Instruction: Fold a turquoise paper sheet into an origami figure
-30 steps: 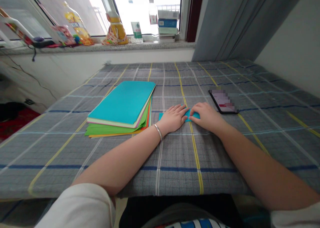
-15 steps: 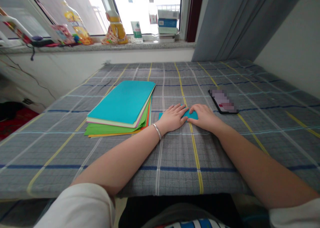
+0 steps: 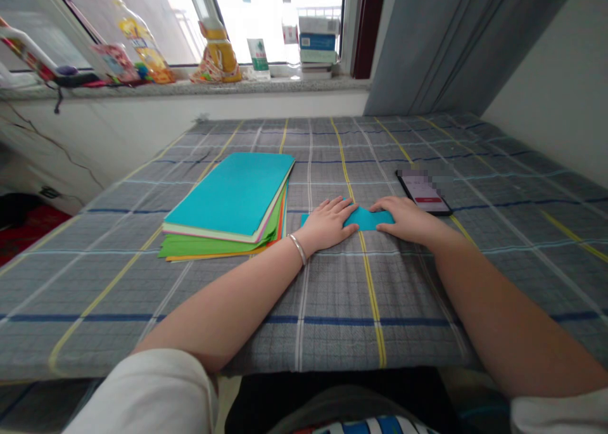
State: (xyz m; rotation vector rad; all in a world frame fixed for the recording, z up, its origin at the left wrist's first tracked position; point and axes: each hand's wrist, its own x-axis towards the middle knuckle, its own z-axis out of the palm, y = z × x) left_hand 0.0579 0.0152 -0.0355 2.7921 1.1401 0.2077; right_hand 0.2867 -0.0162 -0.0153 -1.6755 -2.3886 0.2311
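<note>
A folded strip of blue paper (image 3: 368, 219) lies on the checked cloth in front of me. My left hand (image 3: 329, 223) rests flat over its left part, fingers stretched out and a silver bangle on the wrist. At the strip's right end is my right hand (image 3: 403, 220), thumb and fingers apart, with the thumb at the near edge and the fingertips at the far edge. Blue paper shows between the two hands; the parts under the palms are hidden. Left of my left hand sits a stack of coloured paper sheets (image 3: 232, 193), blue on top, with green and orange edges below.
A phone (image 3: 422, 193) lies beyond my right hand on the checked cloth (image 3: 332, 294). Along the windowsill (image 3: 285, 87) stand a yellow-labelled bottle (image 3: 142, 41), a white and green tube (image 3: 258, 57) and stacked boxes (image 3: 318, 41). A grey curtain (image 3: 427, 41) hangs at the right.
My right hand has slid rightward along the blue strip, so more of the paper shows between my hands. My left hand stays in place. The phone's screen looks different.
</note>
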